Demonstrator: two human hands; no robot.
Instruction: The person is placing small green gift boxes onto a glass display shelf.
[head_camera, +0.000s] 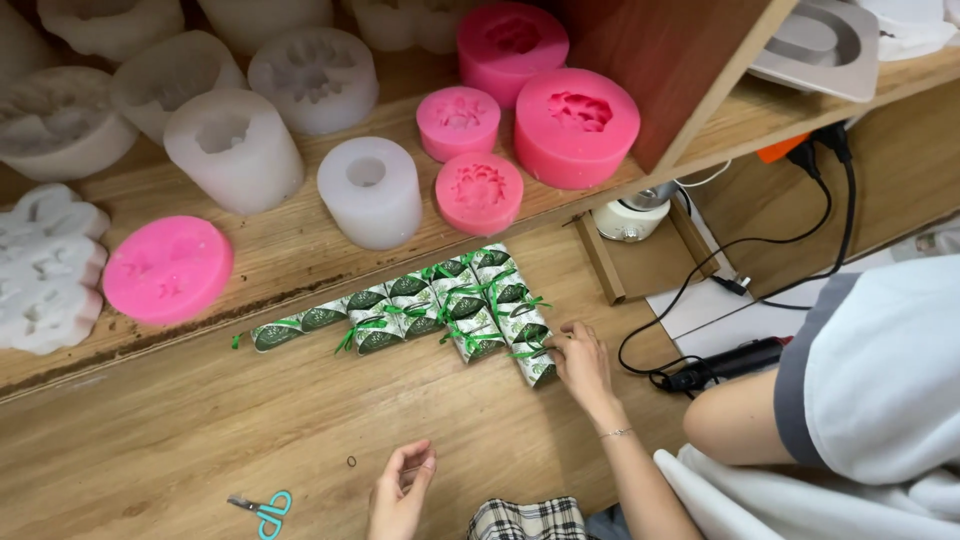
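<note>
On the wooden desk (200, 440), right hand (580, 365) fingers together, touching the nearest packet of a stepped cluster of small green-and-white packets with green ribbons (450, 305). Nearer the body, left hand (400, 490) palm up, fingers loosely curled apart, holding nothing. Just beside it, a small dark ring (351, 461); further left, teal-handled scissors (262, 512). Beyond the packets, pink moulds (168, 268) and white moulds (372, 190) on a raised shelf. Off to the right, a black cable (700, 285).
</note>
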